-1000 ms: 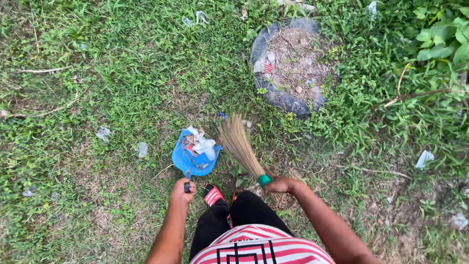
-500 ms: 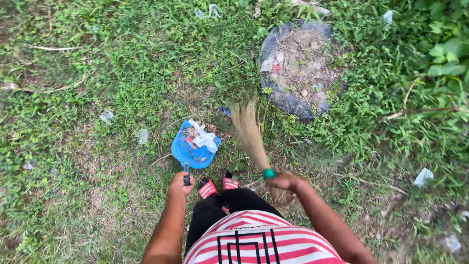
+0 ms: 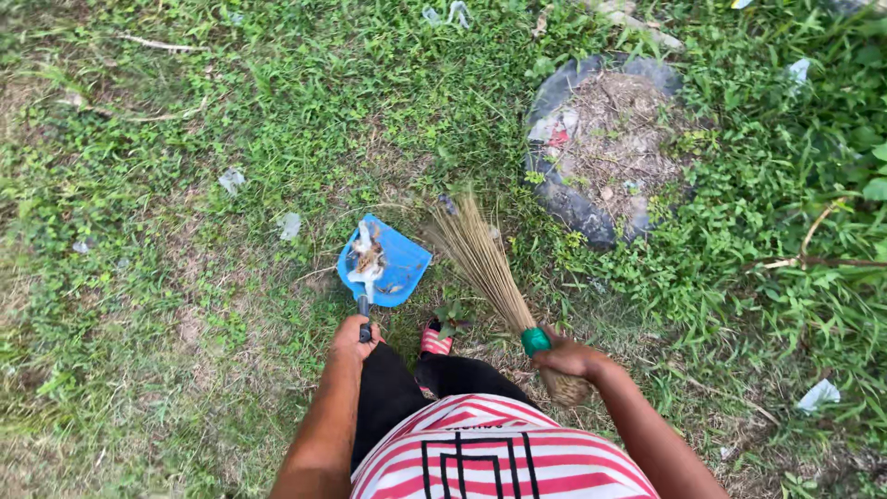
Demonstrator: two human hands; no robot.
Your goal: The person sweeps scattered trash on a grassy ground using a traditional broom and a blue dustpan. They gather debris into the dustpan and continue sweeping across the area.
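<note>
- Grass (image 3: 185,139) lies strewn with paper scraps (image 3: 231,179); an old tyre (image 3: 554,189) full of dirt sits ahead on my right
- My blue dustpan (image 3: 393,263) rests on the ground, litter already in it
- My stick broom (image 3: 480,259) angles its bristles beside the pan
- My left hand (image 3: 356,334) is clenched on the pan's handle, my right hand (image 3: 565,356) on the broom's green band
- I judge I'm mid-sweep; next calls for flicking nearby scraps into the pan

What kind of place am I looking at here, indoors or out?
Outdoors, likely a yard or garden patch: patchy grass littered with paper scraps, an old tyre filled with soil, and leafy weeds. The left hand holds a blue dustpan, the right hand a stick broom.
</note>
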